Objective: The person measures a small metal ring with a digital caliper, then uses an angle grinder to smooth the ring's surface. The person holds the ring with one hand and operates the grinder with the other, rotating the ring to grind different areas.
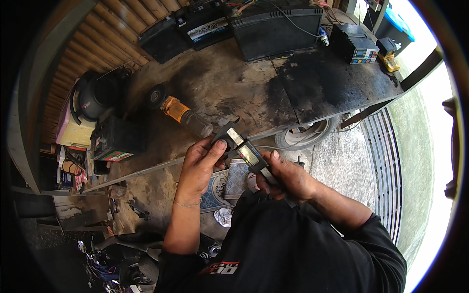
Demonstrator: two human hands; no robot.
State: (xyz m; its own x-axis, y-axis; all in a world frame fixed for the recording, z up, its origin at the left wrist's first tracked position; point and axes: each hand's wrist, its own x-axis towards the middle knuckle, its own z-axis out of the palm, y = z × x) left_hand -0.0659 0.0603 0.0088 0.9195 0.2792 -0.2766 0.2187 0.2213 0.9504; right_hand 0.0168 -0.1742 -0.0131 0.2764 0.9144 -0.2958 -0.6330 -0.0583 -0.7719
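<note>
My left hand (200,163) is closed around a small dark part (225,145) at the jaw end of a digital caliper (248,154); whether they touch exactly is hard to see. My right hand (290,180) grips the caliper's lower end, thumb beside its display. Just beyond my left hand, an orange angle grinder (177,110) lies on the stained wooden bench (244,83).
Black batteries (276,34) line the bench's back, with a charger box (354,46) at right. A black bucket-shaped item (95,97) and another battery (112,144) stand left. Below are a tyre (305,139), patterned tiles (220,190) and, at lower left, a motorbike (119,261).
</note>
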